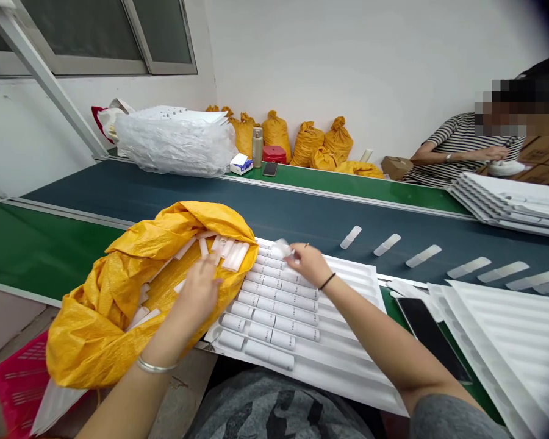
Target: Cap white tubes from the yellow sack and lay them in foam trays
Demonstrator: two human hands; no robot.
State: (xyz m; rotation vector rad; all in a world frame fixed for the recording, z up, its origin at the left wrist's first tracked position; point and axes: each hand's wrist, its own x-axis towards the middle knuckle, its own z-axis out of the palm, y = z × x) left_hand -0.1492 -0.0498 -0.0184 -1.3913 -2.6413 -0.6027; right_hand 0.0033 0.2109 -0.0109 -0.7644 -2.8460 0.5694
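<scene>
My left hand [200,291] reaches into an open yellow sack [119,292] full of white tubes [231,253]; its fingers curl among them, and what they grip is hidden. My right hand [307,263] is pinched on one white tube [284,249] over the far edge of a white grooved tray [348,360]. Several white tubes [274,305] lie in rows in the tray's left grooves; the right grooves hold none.
A dark conveyor belt [256,210] carries several white tubes [387,244]. A phone [427,332] and stacked trays [521,341] lie at right. Another person in a striped top [462,146] sits far right. Yellow sacks [306,143] line the wall. A pink crate [21,381] sits lower left.
</scene>
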